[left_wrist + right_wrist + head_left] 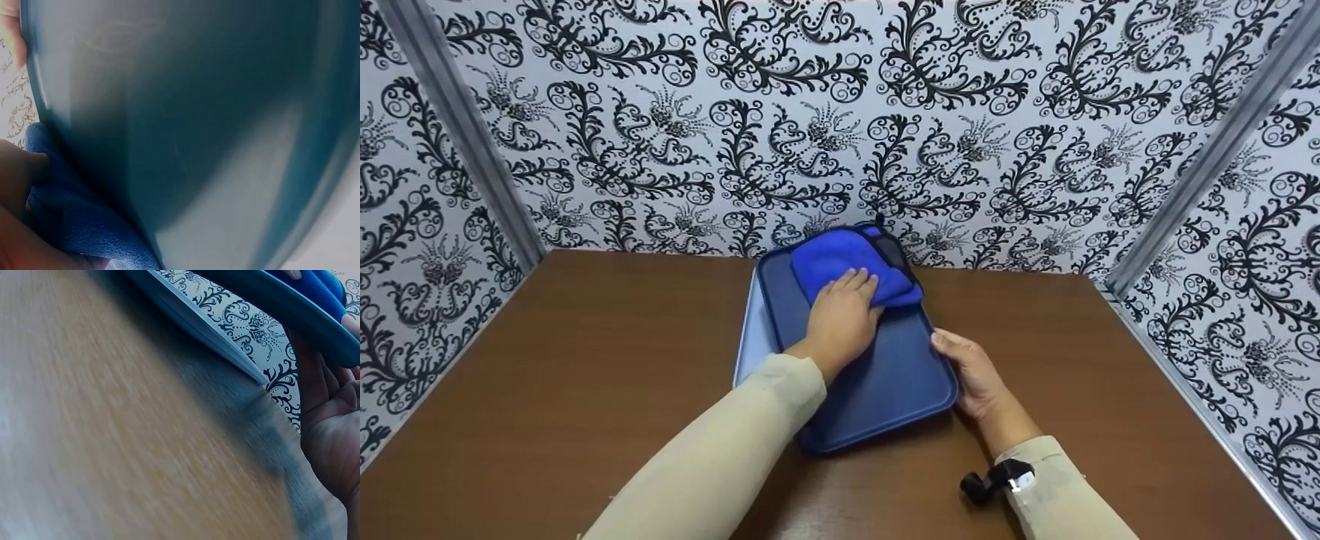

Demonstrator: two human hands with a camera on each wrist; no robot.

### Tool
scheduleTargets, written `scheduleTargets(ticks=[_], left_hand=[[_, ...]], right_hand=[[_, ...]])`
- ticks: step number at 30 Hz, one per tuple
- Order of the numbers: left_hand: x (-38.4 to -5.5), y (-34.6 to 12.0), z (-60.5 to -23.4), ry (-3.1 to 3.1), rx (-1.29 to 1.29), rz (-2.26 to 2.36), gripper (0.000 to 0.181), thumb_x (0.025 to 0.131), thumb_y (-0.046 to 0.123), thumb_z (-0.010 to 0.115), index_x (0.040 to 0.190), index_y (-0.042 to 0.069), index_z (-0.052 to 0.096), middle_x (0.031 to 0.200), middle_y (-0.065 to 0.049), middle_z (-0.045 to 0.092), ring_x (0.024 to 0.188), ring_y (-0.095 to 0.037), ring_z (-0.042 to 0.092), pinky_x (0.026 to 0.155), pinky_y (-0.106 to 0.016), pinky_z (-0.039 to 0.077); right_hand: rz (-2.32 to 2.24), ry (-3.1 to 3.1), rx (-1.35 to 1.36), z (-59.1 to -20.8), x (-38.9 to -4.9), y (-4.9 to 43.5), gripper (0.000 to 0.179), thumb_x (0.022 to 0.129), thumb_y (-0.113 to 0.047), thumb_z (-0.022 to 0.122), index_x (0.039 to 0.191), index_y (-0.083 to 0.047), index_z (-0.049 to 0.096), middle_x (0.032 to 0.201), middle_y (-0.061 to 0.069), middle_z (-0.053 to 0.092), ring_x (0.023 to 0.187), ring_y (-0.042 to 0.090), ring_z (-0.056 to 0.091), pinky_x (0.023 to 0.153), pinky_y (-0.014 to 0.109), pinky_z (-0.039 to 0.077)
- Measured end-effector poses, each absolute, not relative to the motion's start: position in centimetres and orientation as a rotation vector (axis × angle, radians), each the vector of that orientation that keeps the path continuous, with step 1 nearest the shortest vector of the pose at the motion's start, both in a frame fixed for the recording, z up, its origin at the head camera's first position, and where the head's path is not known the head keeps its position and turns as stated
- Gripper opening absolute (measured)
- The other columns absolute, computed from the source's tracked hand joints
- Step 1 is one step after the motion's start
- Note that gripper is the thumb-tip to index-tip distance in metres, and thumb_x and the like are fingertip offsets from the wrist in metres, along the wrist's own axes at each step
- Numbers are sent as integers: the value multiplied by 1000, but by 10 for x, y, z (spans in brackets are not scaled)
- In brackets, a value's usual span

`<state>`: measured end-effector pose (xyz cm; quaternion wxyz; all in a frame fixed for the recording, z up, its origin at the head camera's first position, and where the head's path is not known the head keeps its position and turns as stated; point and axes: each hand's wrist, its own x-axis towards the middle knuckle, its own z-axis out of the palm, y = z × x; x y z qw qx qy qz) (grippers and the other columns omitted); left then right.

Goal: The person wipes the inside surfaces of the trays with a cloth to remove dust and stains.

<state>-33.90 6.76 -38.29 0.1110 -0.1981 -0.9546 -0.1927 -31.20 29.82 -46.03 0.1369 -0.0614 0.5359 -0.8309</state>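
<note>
My left hand [844, 319] presses a bright blue cloth [840, 259] onto the far part of a dark blue tray [885, 382]. In the left wrist view the cloth [95, 225] is bunched between thumb and fingers at the tray's rim. My right hand [979, 379] grips the tray's right edge, thumb on top and fingers beneath. The right wrist view has this tray [320, 329] raised and tilted above the table. A lighter blue tray [748, 349] lies under it, mostly hidden, its left side showing.
A dark, black-edged piece [891, 251] shows beside the cloth at the far end; its kind is unclear. The brown wooden table [607, 360] spreads around the trays. Patterned walls [825, 135] close off the back and both sides. A black device [997, 481] is on the right wrist.
</note>
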Motion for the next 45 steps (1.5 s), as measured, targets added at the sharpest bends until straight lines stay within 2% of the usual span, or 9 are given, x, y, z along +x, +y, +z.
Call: scheduleTargets(ticks=[15,22,27,41,45], left_hand=[[-318,85,-384,-2842,-749,-365,52,105,32,58,154,15,52,162,-2,48,154,-21,40,127,-44,34],[-314,80,-383,-2818,-867,-95,50,105,12,49,154,17,51,162,-1,47,153,-20,42,126,-42,35],[-319,69,-382,-2792,-902,69,48,108,14,44,155,18,50,164,0,44,154,-19,40,126,-41,34],[-331,37,-378,-2848,-798,112,49,109,9,40,157,15,46,167,-4,39,156,-25,36,128,-46,30],[-334,32,-380,-2832,-738,83,49,108,9,39,155,15,50,164,-4,45,153,-25,40,126,-45,35]], right_hand=[[-2448,1529,-232,-463,-312,298,28,110,-10,42,113,-13,70,95,3,77,84,15,77,74,29,64],[-2428,1501,-260,-465,-312,300,36,110,-7,38,113,-15,73,97,4,79,85,16,77,75,30,65],[-2426,1527,-251,-464,-312,299,33,110,-9,40,109,-15,73,94,3,78,82,15,77,73,29,65],[-2412,1546,-176,-462,-312,298,29,110,-12,42,110,-16,71,91,2,77,80,13,76,72,28,64],[-2411,1569,-151,-462,-312,297,29,110,-13,43,109,-17,71,91,1,77,80,13,76,72,28,64]])
